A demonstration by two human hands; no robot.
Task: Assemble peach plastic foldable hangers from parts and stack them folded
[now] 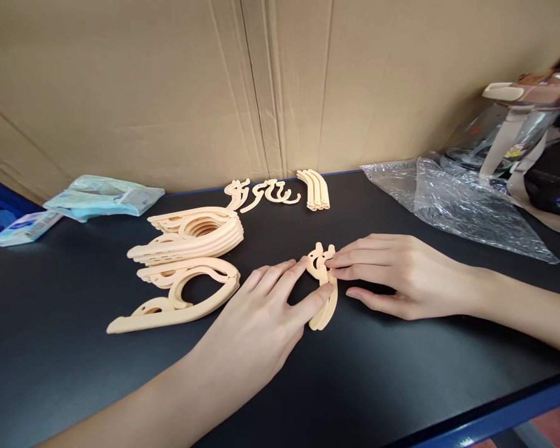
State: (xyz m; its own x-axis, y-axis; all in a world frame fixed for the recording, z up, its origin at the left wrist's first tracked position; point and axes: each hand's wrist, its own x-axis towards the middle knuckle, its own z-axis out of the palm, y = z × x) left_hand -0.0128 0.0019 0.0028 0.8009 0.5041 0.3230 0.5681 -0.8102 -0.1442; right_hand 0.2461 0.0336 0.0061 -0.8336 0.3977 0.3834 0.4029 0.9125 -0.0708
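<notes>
Two pale beige plastic hanger arms (328,311) lie together on the black tabletop, their pierced ends pointing away from me. My left hand (273,305) has its thumb across them and its index fingertip at the side of the pierced end. From the other side my right hand (396,277) reaches in, fingers stretched out, with fingertips touching the upper part of the arms. The right thumb is spread apart from the pieces. Left of my left hand are a folded hanger (182,311) and a neat stack of folded hangers (191,236).
Loose hanger hooks (275,191) and a bundle of curved arms (315,190) lie at the back by the cardboard wall (144,93). A tissue pack (102,196) is back left. Clear plastic wrap (466,205) and a strapped bottle (508,124) are at right.
</notes>
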